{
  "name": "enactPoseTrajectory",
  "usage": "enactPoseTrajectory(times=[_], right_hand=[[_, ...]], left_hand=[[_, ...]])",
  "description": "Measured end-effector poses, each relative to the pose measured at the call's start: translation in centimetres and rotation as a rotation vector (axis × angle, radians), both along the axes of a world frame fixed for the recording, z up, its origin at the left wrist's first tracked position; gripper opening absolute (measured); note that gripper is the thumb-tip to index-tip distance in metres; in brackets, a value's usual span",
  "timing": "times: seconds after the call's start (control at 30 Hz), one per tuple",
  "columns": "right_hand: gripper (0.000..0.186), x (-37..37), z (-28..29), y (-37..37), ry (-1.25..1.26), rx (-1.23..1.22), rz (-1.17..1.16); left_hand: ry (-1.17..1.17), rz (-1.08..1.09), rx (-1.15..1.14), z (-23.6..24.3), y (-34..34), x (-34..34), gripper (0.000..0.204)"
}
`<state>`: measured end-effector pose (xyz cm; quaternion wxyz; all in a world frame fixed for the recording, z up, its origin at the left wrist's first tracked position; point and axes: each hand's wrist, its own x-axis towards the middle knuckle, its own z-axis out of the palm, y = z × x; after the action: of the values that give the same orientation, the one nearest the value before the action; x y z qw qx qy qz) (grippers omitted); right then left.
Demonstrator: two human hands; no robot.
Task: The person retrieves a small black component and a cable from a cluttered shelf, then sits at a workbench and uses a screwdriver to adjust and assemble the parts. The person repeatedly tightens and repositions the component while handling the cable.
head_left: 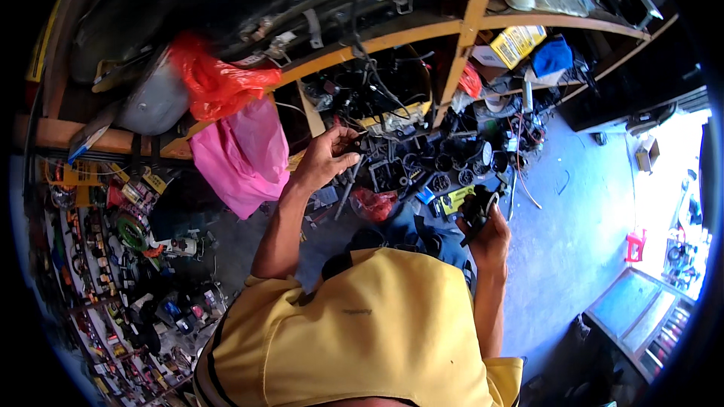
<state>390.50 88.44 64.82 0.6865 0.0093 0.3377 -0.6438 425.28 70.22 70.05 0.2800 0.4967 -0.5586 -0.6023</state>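
Note:
My left hand (328, 159) is raised in front of the shelf, its thumb and fingers closed together. A small dark piece (361, 140) shows at the fingertips, too small to name. My right hand (492, 237) is closed around a black part (475, 209) of irregular shape, whose kind I cannot make out. Beyond both hands, several round and square black containers (440, 182) of small dark parts stand close together on the floor. Near them lie a red plastic bag (374, 203) and a yellow-green packet (458, 200).
A wooden shelf (392, 35) crosses ahead, with a box (400, 116) of dark cables and parts below it. Red (219, 79) and pink bags (245, 154) hang at the left. Crowded racks (113, 279) fill the left side. Blue-grey floor (569, 234) stretches right toward a red stool (636, 246).

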Motion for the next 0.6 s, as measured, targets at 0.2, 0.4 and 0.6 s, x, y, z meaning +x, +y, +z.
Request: enactPoseTrajectory(times=[0.2,0.4,0.6], right_hand=[[0.034,-1.3,-0.2,-0.3,-0.071,-0.007,0.029],[0.039,-2.7,1.0,0.6,-0.073,-0.086,-0.024],[0.041,-5.2,0.4,2.6,-0.163,-0.146,-0.056]], left_hand=[[-0.248,-0.179,0.006,1.3,4.0,-6.1,0.035],[-0.227,-0.321,-0.085,0.9,8.2,-14.7,0.036],[-0.225,-0.35,-0.24,0.8,10.8,-20.1,0.032]])
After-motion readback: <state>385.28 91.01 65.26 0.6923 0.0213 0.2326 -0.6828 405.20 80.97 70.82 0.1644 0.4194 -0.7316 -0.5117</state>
